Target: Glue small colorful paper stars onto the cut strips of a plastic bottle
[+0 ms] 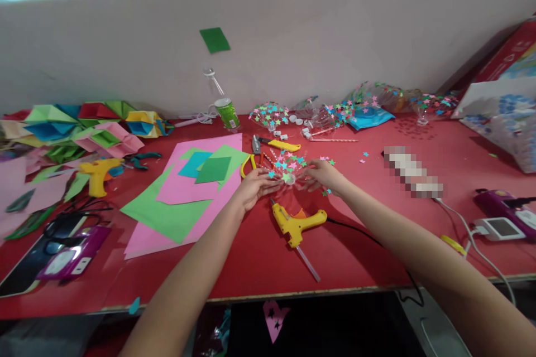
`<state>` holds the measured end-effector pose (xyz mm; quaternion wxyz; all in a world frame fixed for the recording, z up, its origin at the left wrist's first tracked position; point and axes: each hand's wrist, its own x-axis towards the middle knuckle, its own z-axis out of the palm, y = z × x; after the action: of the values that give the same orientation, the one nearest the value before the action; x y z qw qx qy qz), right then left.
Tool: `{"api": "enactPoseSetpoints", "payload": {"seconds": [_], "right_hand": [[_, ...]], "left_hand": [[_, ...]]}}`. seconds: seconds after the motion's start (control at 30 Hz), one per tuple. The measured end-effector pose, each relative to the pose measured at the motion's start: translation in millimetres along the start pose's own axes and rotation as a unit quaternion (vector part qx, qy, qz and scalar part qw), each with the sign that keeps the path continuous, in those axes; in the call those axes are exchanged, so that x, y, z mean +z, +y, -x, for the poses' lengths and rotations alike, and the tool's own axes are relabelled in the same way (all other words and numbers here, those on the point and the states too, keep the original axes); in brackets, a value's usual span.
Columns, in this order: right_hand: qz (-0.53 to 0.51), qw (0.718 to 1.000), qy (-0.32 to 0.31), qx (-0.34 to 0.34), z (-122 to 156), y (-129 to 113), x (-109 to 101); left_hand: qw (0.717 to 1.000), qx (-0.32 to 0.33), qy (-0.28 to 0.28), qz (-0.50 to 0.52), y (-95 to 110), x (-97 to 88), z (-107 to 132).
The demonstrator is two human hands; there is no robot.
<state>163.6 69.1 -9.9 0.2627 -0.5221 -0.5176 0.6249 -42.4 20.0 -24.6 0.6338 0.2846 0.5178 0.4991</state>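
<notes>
Between my two hands is a clear plastic piece (290, 178) with thin strips fanning out from a round bottle-neck centre, covered in small coloured stars. My left hand (256, 185) grips its left edge, fingers pointing inward. On the opposite side, my right hand (324, 175) has its curved fingers on the strips. Just below lies a yellow hot glue gun (296, 224) with a glue stick out of its back. Yellow-handled pliers (249, 163) and a yellow utility knife (285, 145) rest behind the piece.
Stacked pink and green sheets (167, 217) lie left, beside another yellow glue gun (99, 174) and folded paper shapes (54, 122). A green can (227, 113) stands near the partition (268, 39). More star-covered plastic pieces (270, 115) line the back. A black cord runs under my right arm.
</notes>
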Motion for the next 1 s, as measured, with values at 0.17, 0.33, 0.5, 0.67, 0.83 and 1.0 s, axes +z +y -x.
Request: {"api": "enactPoseSetpoints", "payload": {"seconds": [0.17, 0.33, 0.5, 0.67, 0.83, 1.0], "right_hand": [[0.024, 1.000, 0.017, 0.001, -9, 1, 0], [0.046, 0.998, 0.034, -0.018, -20, 3, -2], [0.068, 0.996, 0.046, -0.040, -28, 2, -6], [0.093, 0.993, 0.053, -0.058, -31, 1, -5], [0.096, 0.992, 0.034, -0.073, -35, 3, -2], [0.064, 0.996, 0.022, -0.057, -36, -2, -1]], "left_hand": [[1.000, -0.009, -0.003, -0.009, 1, 2.3, -1], [0.999, -0.015, -0.003, -0.028, 4, -9.3, -2], [0.998, -0.004, -0.018, -0.068, 6, -25.4, -4], [0.998, -0.008, -0.045, -0.052, 7, -22.3, -5], [0.999, -0.020, -0.043, -0.027, 6, -10.6, -5], [1.000, -0.010, -0.018, -0.019, 9, -3.5, -4]]}}
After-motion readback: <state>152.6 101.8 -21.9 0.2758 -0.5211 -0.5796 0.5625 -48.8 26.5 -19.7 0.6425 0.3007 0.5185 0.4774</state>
